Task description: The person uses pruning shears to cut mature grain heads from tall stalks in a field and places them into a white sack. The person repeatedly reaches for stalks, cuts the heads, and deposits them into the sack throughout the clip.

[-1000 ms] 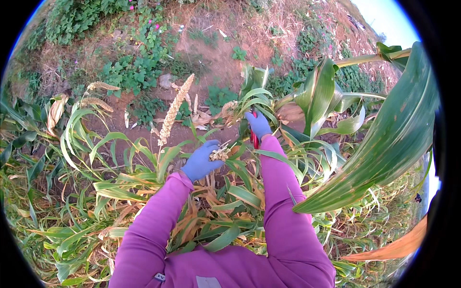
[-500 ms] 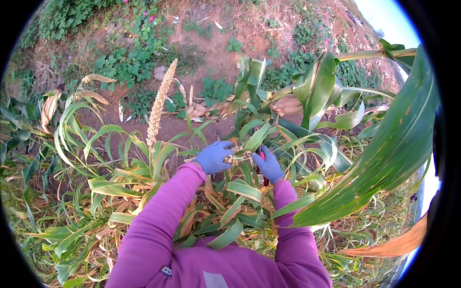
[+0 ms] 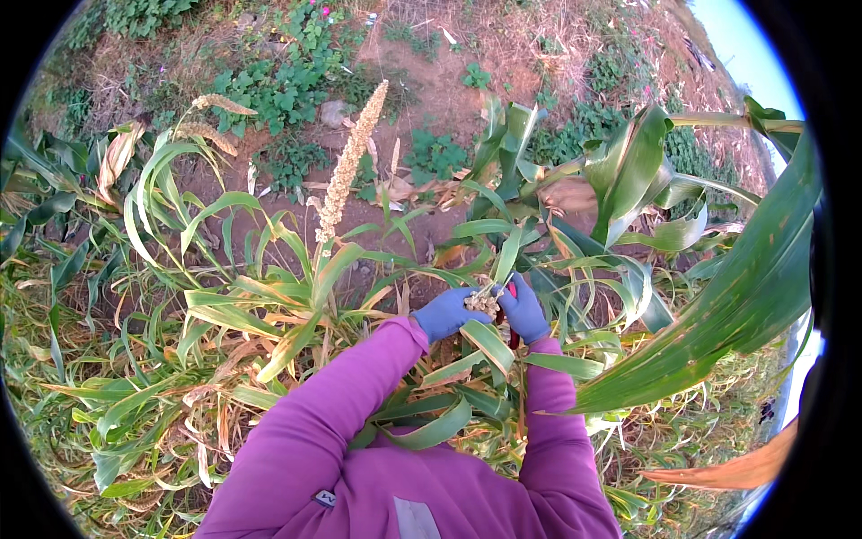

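Observation:
My left hand (image 3: 445, 314), in a blue glove, is closed around a pale tan millet ear (image 3: 483, 303), a drooping seed head. Close against its right side is my right hand (image 3: 526, 311), also gloved in blue, with the fingers wrapped round red-handled pruning shears (image 3: 514, 340). Most of that tool is hidden by the palm, and its blades do not show clearly. The shears' upper end lies by the ear's stem. Long green and yellowing leaves (image 3: 489, 343) hang just under both hands.
A tall millet ear (image 3: 353, 162) stands upright to the left of my hands. Farther left, thinner ears (image 3: 220, 105) bend over. A broad maize leaf (image 3: 709, 314) reaches across the right side near my right arm. Beyond are bare soil (image 3: 404, 81) and low weeds (image 3: 269, 94).
Both hands have come closer together, the left turning so that the millet ear sits between them. The view has shifted, so the plants appear farther right and the far ones lower.

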Demonstrator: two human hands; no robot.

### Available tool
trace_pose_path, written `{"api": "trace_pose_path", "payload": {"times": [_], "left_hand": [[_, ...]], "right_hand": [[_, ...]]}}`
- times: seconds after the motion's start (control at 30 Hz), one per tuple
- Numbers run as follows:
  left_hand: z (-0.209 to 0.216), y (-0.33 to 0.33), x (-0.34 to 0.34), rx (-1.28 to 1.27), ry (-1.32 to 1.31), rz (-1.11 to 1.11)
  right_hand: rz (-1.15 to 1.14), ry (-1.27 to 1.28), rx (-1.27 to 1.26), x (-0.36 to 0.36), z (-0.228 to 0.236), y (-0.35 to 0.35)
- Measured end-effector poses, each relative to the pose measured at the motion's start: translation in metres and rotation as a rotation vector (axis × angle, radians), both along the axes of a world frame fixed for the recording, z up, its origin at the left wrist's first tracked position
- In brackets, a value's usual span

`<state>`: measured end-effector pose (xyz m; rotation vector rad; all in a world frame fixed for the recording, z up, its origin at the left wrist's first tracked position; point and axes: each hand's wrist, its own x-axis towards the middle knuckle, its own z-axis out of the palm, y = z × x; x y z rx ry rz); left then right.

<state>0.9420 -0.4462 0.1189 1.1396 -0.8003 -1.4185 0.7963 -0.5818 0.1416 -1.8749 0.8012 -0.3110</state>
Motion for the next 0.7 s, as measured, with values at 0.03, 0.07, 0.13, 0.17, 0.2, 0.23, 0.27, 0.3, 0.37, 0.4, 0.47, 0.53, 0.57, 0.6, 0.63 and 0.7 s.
{"api": "trace_pose_path", "payload": {"times": [0.03,0.07,0.13,0.17,0.2,0.23,0.27,0.3,0.37,0.4,0.47,0.53,0.57,0.6,0.63,0.7], "left_hand": [[-0.009,0.001,0.002,0.002,-0.092,0.011],[-0.013,0.003,0.005,0.002,-0.187,0.018],[-0.021,0.016,0.015,0.018,-0.365,0.038],[-0.022,0.023,0.022,0.021,-0.453,0.038],[-0.017,0.034,0.030,0.037,-0.454,0.040],[-0.011,0.047,0.039,0.053,-0.455,0.044],[-0.007,0.061,0.049,0.071,-0.455,0.055],[-0.012,0.073,0.062,0.099,-0.419,0.087],[-0.027,0.098,0.088,0.161,-0.346,0.147],[-0.023,0.106,0.099,0.161,-0.329,0.248],[-0.007,0.117,0.124,0.163,-0.297,0.465],[0.005,0.115,0.142,0.181,-0.246,0.568],[0.010,0.114,0.150,0.194,-0.224,0.626],[0.017,0.113,0.157,0.188,-0.191,0.650],[0.024,0.109,0.162,0.182,-0.159,0.672],[0.027,0.102,0.169,0.168,-0.104,0.703]], "right_hand": [[0.007,-0.022,0.042,0.002,0.007,0.004],[0.010,-0.047,0.083,0.004,0.015,0.008],[0.004,-0.009,0.245,-0.006,-0.004,0.004],[-0.017,0.002,0.266,-0.014,-0.022,0.004],[-0.033,0.012,0.291,-0.016,-0.029,0.007],[-0.203,-0.020,0.510,-0.014,-0.035,0.011],[-0.176,0.012,0.469,-0.010,-0.036,0.010],[-0.153,0.039,0.424,-0.002,-0.036,0.006],[-0.001,0.097,0.327,0.019,-0.055,-0.008],[0.042,0.240,0.155,0.033,-0.060,-0.010],[0.140,0.514,-0.198,0.076,-0.072,-0.006],[0.141,0.611,-0.261,0.118,-0.093,-0.014],[0.149,0.653,-0.291,0.142,-0.101,-0.018],[0.143,0.673,-0.321,0.165,-0.094,-0.018],[0.135,0.693,-0.350,0.186,-0.086,-0.019],[0.146,0.730,-0.399,0.221,-0.083,-0.026]]}}
